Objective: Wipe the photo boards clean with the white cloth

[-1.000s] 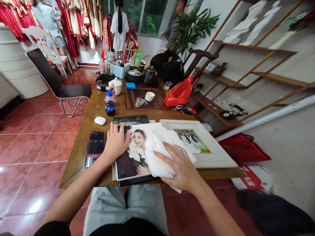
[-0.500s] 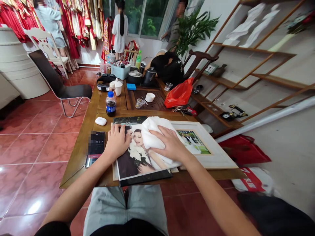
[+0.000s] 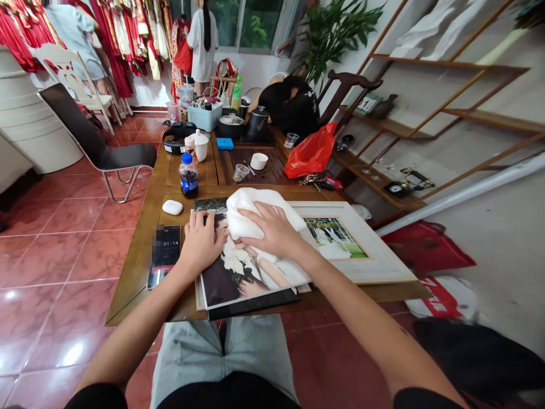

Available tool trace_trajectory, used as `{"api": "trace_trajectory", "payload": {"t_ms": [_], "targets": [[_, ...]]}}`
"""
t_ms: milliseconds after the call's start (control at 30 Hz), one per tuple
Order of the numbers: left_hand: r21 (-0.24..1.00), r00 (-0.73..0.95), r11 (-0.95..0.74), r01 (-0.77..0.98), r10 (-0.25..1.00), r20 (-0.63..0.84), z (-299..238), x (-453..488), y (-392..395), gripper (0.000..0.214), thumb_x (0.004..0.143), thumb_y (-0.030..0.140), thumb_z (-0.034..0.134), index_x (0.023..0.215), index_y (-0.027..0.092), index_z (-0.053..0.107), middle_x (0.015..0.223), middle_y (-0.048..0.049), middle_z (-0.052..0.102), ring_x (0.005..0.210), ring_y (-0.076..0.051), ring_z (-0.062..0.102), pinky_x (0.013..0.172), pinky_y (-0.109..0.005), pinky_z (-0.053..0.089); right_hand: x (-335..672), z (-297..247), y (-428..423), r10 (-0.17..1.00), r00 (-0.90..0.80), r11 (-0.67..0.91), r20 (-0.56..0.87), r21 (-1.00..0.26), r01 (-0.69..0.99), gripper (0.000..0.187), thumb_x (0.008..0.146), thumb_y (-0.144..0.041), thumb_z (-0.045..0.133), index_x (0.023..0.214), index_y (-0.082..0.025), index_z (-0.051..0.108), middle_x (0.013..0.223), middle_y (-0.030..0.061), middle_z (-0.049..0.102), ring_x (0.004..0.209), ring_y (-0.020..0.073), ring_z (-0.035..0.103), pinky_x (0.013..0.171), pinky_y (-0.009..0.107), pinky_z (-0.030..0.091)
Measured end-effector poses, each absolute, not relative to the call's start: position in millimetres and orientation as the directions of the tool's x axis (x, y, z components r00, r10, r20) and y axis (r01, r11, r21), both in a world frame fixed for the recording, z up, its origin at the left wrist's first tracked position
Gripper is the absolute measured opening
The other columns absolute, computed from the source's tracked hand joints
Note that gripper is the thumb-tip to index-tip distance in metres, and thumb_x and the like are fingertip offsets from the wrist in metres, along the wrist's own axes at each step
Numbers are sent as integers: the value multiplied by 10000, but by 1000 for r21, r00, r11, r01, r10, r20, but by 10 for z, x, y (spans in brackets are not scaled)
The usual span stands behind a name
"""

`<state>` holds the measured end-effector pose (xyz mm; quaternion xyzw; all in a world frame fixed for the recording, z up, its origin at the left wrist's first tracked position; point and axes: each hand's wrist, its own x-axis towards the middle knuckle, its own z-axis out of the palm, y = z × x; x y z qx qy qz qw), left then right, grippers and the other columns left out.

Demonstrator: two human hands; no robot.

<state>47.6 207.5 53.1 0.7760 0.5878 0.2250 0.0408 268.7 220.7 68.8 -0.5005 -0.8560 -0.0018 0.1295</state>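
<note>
A large photo print (image 3: 223, 287) of a couple lies on top of a pile near the table's front edge. My left hand (image 3: 200, 241) rests flat on its upper left edge, fingers spread. In my right hand (image 3: 275, 230) is a bunched white cloth (image 3: 244, 200), pressed onto the print's upper part and covering some of the pictured faces. Dark sheets stick out under the print. To the right, partly covered by the print and cloth, is a pale framed picture (image 3: 387, 264) with a small outdoor wedding photo.
Left of the pile lie a phone (image 3: 166, 250) and a white earphone case (image 3: 172, 207). Beyond stand a dark drink bottle (image 3: 188, 177), a white cup (image 3: 259, 161) and a red plastic bag (image 3: 313, 152). A person (image 3: 292, 102) leans on the table's far end; others stand behind.
My right hand has slid the cloth left and slightly away from me across the print. My left hand stays at the print's left edge.
</note>
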Motion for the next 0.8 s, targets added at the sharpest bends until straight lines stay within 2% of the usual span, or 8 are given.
{"api": "trace_trajectory", "payload": {"t_ms": [333,533,800], "targets": [[334,181,-279,900,938,296,547,494,2075,472,973,315,461,1411,140,480,1343,-179,522,1315,-354,452,1076,-527,424,2727,656,1937,837,-501,533,221,-122,837,721,888,-621,600,1502,-260,487,1476,209,481,1397,406,388,1114,603,289],[346,179,-273,898,943,280,550,488,2083,475,978,318,447,1413,132,490,1358,-181,514,1333,-360,432,1101,-536,406,2883,582,1520,805,-534,574,258,-117,810,735,826,-535,699,1482,-264,509,1462,207,494,1399,397,403,1128,605,279],[388,181,-292,874,937,297,524,487,2092,454,980,284,429,1402,131,502,1365,-185,495,1348,-351,423,1091,-530,425,3001,523,1214,782,-550,601,293,-120,790,734,781,-489,721,1448,-239,544,1467,223,483,1395,419,403,1125,640,263]]}}
